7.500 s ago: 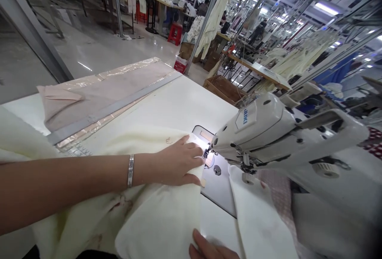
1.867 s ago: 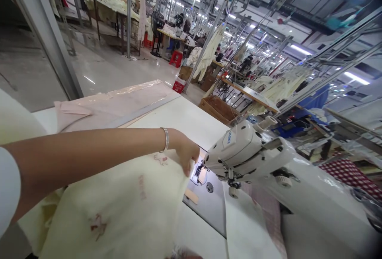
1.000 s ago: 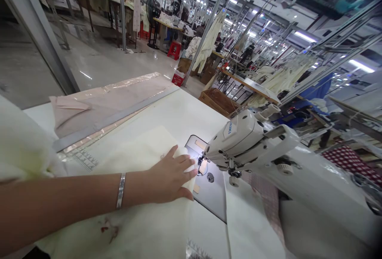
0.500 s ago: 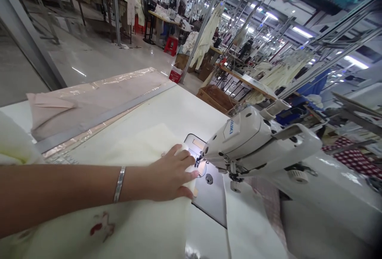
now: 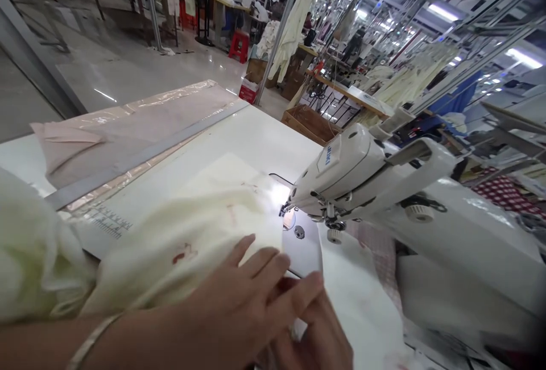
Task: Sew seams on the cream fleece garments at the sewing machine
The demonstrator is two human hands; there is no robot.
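Cream printed fabric [image 5: 200, 233] lies bunched over the sewing machine's bed, its far edge at the lit needle area. My left hand [image 5: 239, 307], with a bracelet at the wrist, is closed on the fabric's near right edge. Against its fingertips, my right hand [image 5: 319, 330] is curled at the same edge, its fingers pinched together and partly hidden by the left. A small white patch shows between the hands. The white sewing machine head [image 5: 341, 171] stands beyond them, its presser foot [image 5: 283, 210] at the fabric's edge.
A grey metal ruler strip [image 5: 149, 151] lies along pinkish fabric [image 5: 123, 125] under clear film on the table's left. Cream cloth [image 5: 34, 250] is heaped at the left edge. A cardboard box [image 5: 311, 123] and a red stool [image 5: 239, 46] stand beyond the table.
My left hand has moved back from the needle area toward me. My right hand has come into view beside it. The fabric has shifted and wrinkled.
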